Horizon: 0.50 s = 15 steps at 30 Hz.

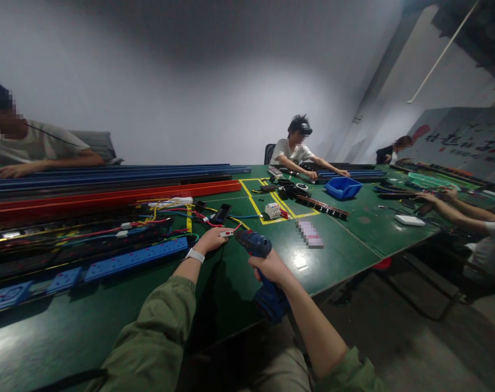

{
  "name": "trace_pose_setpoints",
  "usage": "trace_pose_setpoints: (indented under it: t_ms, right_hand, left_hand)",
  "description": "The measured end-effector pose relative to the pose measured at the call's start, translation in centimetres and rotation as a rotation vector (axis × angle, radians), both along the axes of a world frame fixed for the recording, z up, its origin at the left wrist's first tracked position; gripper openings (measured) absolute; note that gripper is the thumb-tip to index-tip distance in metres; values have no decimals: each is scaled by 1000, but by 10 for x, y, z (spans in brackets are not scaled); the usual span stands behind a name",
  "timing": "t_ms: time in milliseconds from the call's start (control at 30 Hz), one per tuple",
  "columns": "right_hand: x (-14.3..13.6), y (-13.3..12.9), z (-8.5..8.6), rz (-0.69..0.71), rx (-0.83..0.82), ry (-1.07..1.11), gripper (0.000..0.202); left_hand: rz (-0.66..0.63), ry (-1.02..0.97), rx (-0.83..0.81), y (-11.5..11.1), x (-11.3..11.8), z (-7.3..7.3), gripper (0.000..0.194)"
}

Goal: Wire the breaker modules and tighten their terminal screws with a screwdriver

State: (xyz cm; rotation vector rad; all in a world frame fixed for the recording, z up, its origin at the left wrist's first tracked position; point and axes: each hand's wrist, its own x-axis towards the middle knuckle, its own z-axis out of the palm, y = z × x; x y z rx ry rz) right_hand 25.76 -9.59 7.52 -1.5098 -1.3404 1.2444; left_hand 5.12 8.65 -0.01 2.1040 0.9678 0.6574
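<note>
Head view: blue bin (339,192) beyond the drill (258,243).

Observed pale grey wall (182,92) behind green-topped table (345,245), brightest near mid-span (upper reaches noticeably dimmer). Noted dull grey floor (471,337) at lower right, black chair (268,154) near wall, lettered panel (455,128) at far right.

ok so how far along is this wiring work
Probably done: the white blocks with red pieces at one end. In hand: the left hand holds a small white part, the right hand a blue driver pointed towards it. Likely left: the coloured wires lying loose beside the blue socket strip.
</note>
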Motion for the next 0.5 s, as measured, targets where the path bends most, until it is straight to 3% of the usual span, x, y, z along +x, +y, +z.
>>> trace_pose_setpoints:
  t_ms: [500]
  right_hand:
    - [-2, -8, -1, -15, 34, 66, 6]
  left_hand:
    - [-6, 25, 19, 0, 3, -6, 53]
